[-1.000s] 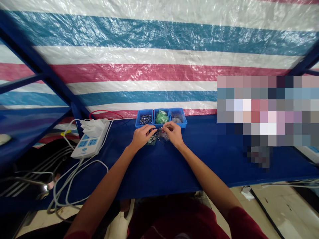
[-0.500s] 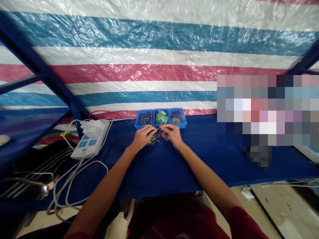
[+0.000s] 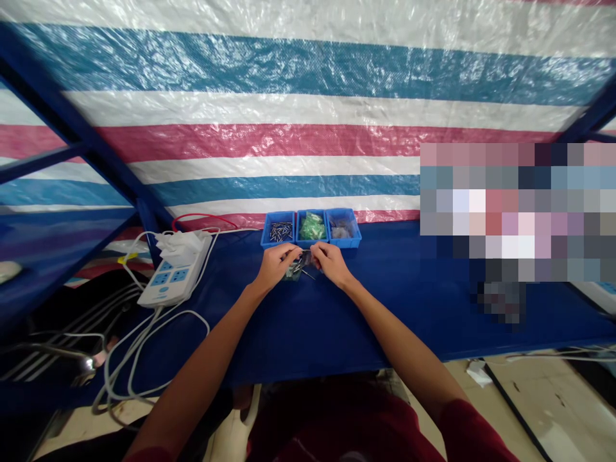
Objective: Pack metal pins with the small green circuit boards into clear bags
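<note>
And here are both hands close together over the blue table [image 3: 289,327], the grip low and central; the left hand [image 3: 276,264] has thumb and fingertips drawn in to a pinch, the right hand [image 3: 332,262] mirrors it with fingers curled tighter, and a slender piece [image 3: 307,250] spans the narrow gap between them; its ends vanish under the fingertips, so how they are shaped I cannot tell.

Just under the grip, on the near side, lies a small jumble; a greenish packet [image 3: 291,274] sits below the left hand, and a slim metal rod [image 3: 308,275] pokes out towards the body; just beyond the grip stand three bins in a row, the left bin [image 3: 279,217] with dark-and-silver pieces, the middle bin [image 3: 304,244] with green packets, the right bin [image 3: 353,243] with greyish contents too blurred to name.

Good technique here, I'd judge, is a light, level pinch with both ends in line; a part this thin could roll or tilt if one side squeezes harder; steady wrists would help, and knuckles kept clear of the jumble below would leave it undisturbed.
</note>
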A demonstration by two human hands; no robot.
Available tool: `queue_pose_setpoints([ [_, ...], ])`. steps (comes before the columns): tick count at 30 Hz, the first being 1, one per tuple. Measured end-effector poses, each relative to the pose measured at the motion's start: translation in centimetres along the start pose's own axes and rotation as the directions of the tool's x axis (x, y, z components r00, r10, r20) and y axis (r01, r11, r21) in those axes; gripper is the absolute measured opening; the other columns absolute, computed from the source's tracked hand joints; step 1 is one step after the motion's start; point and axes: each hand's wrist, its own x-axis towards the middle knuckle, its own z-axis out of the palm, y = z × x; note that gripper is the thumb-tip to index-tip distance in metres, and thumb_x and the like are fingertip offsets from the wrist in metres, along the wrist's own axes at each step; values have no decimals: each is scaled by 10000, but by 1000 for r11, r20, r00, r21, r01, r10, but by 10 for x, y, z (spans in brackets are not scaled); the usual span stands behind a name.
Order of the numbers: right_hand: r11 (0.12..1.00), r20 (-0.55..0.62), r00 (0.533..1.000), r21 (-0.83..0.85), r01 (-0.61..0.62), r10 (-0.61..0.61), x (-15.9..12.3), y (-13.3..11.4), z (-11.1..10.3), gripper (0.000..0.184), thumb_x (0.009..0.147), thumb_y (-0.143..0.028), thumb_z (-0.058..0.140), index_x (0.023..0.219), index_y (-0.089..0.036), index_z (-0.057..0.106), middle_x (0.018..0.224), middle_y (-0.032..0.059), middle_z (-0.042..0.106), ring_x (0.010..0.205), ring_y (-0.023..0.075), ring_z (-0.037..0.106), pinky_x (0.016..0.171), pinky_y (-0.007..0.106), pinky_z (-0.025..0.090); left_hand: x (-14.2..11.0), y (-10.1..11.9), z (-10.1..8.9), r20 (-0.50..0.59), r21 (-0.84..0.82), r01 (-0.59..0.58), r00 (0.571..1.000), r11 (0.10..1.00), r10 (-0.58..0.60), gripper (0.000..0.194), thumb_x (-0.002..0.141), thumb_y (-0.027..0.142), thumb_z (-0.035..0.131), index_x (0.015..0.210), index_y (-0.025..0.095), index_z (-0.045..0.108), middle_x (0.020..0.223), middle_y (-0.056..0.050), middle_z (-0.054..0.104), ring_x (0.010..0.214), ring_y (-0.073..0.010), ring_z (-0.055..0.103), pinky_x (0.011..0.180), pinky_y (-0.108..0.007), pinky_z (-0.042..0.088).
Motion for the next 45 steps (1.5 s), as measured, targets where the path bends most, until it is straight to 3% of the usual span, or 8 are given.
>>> queue_pose_setpoints([
  [8,998,-12,999,-34,49,-49,-1,-2,2,280,843,-458,550,780,-187,584,625,-27,528,527,105,468,530,229,373,2,-1,2,-112,-150,116,985,982,-133,248,839,338,600,672,162,652,556,21,592,452,-84,503,478,-196,410],
  [14,991,-43,996,-112,67,-72,-2,-3,3,295,861,-447,514,735,-186,574,634,-10,538,552,117,470,544,239,372,1,-2,5,-144,-217,157,971,964,-191,246,800,326,644,618,160,659,501,24,568,427,-82,495,451,-197,400],
  [21,998,-86,996,67,7,-1,0,4,7,342,849,-509,533,763,-182,589,517,-53,441,469,104,412,505,236,349,3,-7,12,-82,-495,222,951,840,-299,263,706,364,746,838,137,724,641,-29,681,490,-121,568,501,-250,464],
  [27,1000,-173,985,-7,0,-1,3,7,4,398,862,-526,500,753,-174,649,546,-32,480,513,117,454,540,242,371,1,-4,10,-102,-360,128,979,924,-175,249,857,419,599,882,171,613,944,-71,714,829,-176,675,781,-297,518],
  [30,999,-213,977,-30,-13,6,4,8,3,403,870,-521,466,776,-177,653,559,-28,492,533,125,475,539,237,383,-2,-1,7,-36,-182,114,992,977,-122,234,925,409,495,937,187,568,823,-33,708,769,-160,667,779,-286,506],
  [34,997,-220,976,-73,-22,6,4,8,2,368,870,-476,465,764,-178,653,558,-29,493,536,124,475,554,237,389,-3,-3,6,-27,44,-14,1000,999,15,248,913,391,519,866,186,649,817,-35,700,750,-158,640,751,-258,480],
  [39,992,-270,963,-109,-57,26,5,7,-1,340,866,-434,467,747,-176,654,574,-21,538,556,130,491,583,243,396,-3,-7,8,-5,18,-79,997,997,79,271,923,350,501,913,193,723,753,-39,682,684,-151,629,689,-255,489],
  [45,994,-255,967,-103,-43,16,4,6,-2,295,837,-426,516,771,-176,660,608,-11,572,570,137,503,588,250,401,-3,-6,12,-44,-123,50,997,991,-56,234,907,318,509,1035,180,648,738,-19,710,578,-127,623,619,-236,507],
])
